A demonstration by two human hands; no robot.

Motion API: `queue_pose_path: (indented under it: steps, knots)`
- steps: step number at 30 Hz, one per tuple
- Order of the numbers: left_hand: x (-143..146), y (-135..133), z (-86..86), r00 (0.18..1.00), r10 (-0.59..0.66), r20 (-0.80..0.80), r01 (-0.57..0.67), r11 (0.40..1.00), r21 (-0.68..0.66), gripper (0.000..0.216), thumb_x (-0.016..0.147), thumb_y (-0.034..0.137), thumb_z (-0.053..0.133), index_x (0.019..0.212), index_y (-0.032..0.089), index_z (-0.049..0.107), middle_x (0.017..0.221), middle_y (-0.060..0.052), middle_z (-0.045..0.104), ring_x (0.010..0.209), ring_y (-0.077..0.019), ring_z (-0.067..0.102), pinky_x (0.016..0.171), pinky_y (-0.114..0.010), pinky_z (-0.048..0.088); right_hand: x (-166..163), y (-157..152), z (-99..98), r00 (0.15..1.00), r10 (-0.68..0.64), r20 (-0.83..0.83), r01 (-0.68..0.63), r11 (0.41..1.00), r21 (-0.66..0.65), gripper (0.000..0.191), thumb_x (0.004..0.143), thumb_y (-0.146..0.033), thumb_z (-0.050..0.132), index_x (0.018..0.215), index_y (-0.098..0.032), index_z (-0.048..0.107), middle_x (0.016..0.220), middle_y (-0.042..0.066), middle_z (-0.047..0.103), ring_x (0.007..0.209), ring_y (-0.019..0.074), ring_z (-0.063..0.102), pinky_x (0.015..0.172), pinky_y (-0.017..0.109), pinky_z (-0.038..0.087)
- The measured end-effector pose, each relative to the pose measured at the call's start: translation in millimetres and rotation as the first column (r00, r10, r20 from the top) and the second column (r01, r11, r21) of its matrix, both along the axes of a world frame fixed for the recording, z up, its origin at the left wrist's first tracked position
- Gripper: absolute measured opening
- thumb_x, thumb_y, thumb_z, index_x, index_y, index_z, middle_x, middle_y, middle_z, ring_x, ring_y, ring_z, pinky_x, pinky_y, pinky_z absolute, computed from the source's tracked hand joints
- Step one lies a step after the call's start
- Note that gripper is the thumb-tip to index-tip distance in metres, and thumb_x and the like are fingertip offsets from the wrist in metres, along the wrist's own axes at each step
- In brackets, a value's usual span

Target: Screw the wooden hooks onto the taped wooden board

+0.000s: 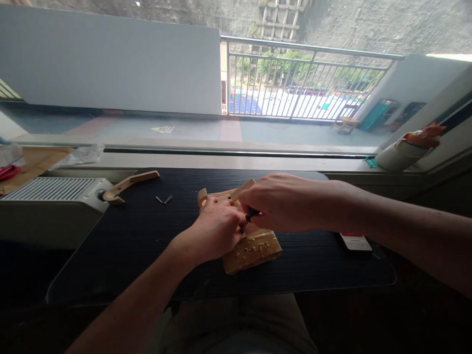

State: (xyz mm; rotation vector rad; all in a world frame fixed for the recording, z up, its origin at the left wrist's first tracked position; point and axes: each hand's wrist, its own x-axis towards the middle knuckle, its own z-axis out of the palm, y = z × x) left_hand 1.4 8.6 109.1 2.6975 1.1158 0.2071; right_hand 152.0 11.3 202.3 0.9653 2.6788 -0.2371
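My right hand (269, 199) is closed round the dark handle of what looks like a screwdriver (252, 213), its shaft slanting down to the left. The tip meets the work beside my left fingers; the exact contact is hidden. My left hand (217, 223) is wrapped over a light wooden piece (202, 195) with angled ends and dark holes, pressing it down. Beneath both hands lies a tape-wrapped, cardboard-coloured block (254, 250), its near face dotted with several punched holes. Much of the wooden piece is covered by my hands.
On the black table (140, 246) lie a few small screws (164, 199) and, at the back left, another angled wooden piece (134, 183). A phone (356, 241) rests under my right forearm. A white heater-like box (59, 189) stands left; a window sill (177, 160) runs behind.
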Motion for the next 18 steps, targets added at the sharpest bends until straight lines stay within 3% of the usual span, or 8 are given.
queue_pose_path:
  steps: [5, 11, 18]
  knots:
    - [0.1, -1.0, -0.2, 1.0, 0.019, 0.017, -0.019, 1.0, -0.008, 0.013, 0.075, 0.019, 0.056, 0.065, 0.02, 0.065, 0.081, -0.004, 0.066, 0.093, -0.0241, 0.054, 0.089, -0.044, 0.033, 5.9, 4.2, -2.1, 0.998, -0.041, -0.045, 0.042, 0.998, 0.036, 0.017, 0.077, -0.026, 0.051, 0.075, -0.016, 0.065, 0.062, 0.0, 0.059, 0.051, 0.0091, 0.041, 0.048, 0.025, 0.023]
    - [-0.3, -1.4, 0.5, 1.0, 0.007, 0.007, -0.007, 1.0, -0.009, 0.015, 0.073, 0.017, 0.054, 0.062, 0.02, 0.064, 0.074, -0.002, 0.064, 0.083, -0.022, 0.055, 0.086, -0.045, 0.034, -4.2, -0.4, 9.9, 0.998, -0.027, 0.052, 0.025, 0.999, 0.025, 0.01, 0.072, -0.022, 0.061, 0.079, -0.016, 0.064, 0.067, 0.0, 0.06, 0.055, 0.0089, 0.04, 0.05, 0.024, 0.024]
    - [-0.2, -1.8, 2.1, 1.0, 0.01, 0.009, -0.009, 1.0, -0.014, 0.015, 0.073, 0.015, 0.054, 0.06, 0.019, 0.063, 0.073, -0.003, 0.064, 0.082, -0.022, 0.055, 0.087, -0.046, 0.034, -5.6, -0.6, 8.4, 0.996, -0.061, 0.064, 0.061, 0.998, 0.007, 0.01, 0.075, -0.018, 0.056, 0.08, -0.014, 0.063, 0.068, 0.001, 0.059, 0.056, 0.0094, 0.038, 0.051, 0.025, 0.024]
